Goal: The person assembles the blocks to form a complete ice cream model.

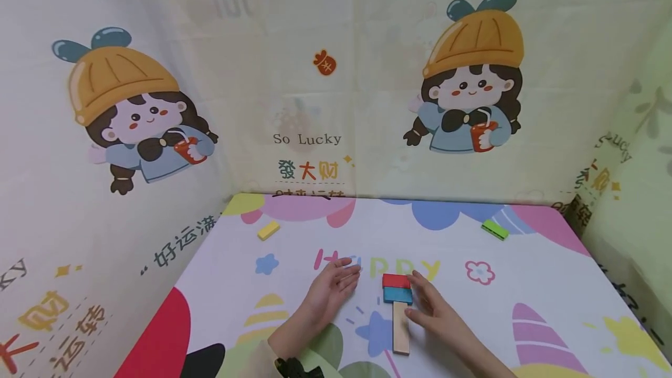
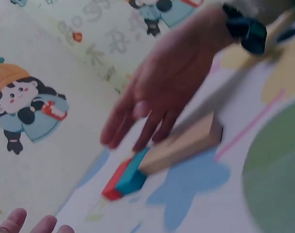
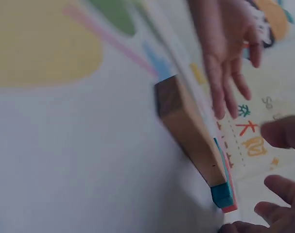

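Observation:
Three blocks lie together on the printed tabletop: a red block [image 1: 396, 280], a teal-blue block [image 1: 398, 295] touching it on the near side, and a longer plain wooden block [image 1: 401, 328] running from the blue one towards me. My right hand [image 1: 433, 308] is just right of them, thumb and fingers spread apart around the right side of the row. In the right wrist view, its lower fingertips come close to the red block's end. My left hand [image 1: 333, 287] hovers to the left of the blocks, palm turned inward, fingers loosely extended, holding nothing.
A yellow block [image 1: 269, 230] lies at the back left of the table and a green block [image 1: 494, 230] at the back right. Printed cloth walls [image 1: 378, 174] enclose the table at the back and both sides.

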{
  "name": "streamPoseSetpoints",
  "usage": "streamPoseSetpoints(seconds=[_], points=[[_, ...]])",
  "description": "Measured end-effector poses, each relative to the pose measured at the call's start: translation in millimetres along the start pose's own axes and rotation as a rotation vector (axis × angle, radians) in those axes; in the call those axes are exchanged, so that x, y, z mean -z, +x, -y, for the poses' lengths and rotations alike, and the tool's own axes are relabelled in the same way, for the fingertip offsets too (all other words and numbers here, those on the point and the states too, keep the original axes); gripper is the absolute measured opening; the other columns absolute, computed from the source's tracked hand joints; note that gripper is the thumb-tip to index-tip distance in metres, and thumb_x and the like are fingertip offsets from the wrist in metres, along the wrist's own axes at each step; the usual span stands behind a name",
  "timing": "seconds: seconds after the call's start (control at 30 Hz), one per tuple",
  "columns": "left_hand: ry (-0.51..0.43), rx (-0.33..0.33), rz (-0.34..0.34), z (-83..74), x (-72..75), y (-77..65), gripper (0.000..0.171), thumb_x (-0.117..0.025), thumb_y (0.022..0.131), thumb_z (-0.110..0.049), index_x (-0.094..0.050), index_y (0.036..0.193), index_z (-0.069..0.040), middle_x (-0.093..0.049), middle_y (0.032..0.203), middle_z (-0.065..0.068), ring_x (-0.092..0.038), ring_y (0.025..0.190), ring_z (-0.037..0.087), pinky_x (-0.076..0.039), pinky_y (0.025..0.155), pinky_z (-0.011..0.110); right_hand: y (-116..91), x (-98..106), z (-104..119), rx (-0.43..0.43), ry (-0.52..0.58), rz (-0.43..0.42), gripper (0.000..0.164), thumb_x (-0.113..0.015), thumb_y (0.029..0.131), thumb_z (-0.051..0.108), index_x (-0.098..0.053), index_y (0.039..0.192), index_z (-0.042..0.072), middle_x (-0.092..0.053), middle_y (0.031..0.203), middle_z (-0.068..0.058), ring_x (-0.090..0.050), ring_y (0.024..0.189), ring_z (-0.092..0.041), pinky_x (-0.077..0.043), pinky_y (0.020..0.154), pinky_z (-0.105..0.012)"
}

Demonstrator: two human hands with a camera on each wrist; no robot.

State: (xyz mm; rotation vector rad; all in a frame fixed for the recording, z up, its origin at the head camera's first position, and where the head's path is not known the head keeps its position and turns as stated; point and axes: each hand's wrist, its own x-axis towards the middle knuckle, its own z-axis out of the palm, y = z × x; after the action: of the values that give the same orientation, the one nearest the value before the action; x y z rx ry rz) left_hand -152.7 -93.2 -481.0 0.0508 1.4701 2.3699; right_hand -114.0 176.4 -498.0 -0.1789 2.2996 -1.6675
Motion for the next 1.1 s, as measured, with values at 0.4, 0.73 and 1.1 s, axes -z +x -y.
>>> streamPoseSetpoints(seconds=[0.4,0.73,1.1], points=[[0.772,-0.096,-0.305,-73.3,95.2,28.4,0.039,-0.044,0.108,-0.013,-0.043,0.143,0.004,-0.050,0.146,0.028,-0.044,0.143,0.044,-0.035,0.121,0.057,-7,-12,-1,0.165,-0.547,0.046,0.083,-0.082,0.085,0.043,-0.049,0.154,0.010,-0.031,0.169,-0.013,-0.021,0.155,-0.048,-0.032,0.116,-0.069],[1.356,-0.073,-0.424,-135.1,162.1,44.2,0.045,-0.046,0.106,-0.020,-0.046,0.143,0.004,-0.046,0.152,0.029,-0.049,0.135,0.047,-0.041,0.113,0.060,-7,-10,1,0.179,-0.573,0.053,0.081,-0.080,0.086,0.047,-0.051,0.152,0.010,-0.038,0.166,-0.006,-0.027,0.155,-0.044,-0.034,0.115,-0.068],[1.506,0.148,-0.461,-127.1,195.6,67.2,0.046,-0.056,0.099,-0.016,-0.045,0.138,0.006,-0.052,0.133,0.030,-0.051,0.111,0.040,-0.048,0.102,0.058,-10,-6,-3,0.229,-0.657,0.045,0.081,-0.075,0.088,0.057,-0.052,0.153,0.014,-0.042,0.164,-0.003,-0.036,0.151,-0.040,-0.041,0.112,-0.063]])
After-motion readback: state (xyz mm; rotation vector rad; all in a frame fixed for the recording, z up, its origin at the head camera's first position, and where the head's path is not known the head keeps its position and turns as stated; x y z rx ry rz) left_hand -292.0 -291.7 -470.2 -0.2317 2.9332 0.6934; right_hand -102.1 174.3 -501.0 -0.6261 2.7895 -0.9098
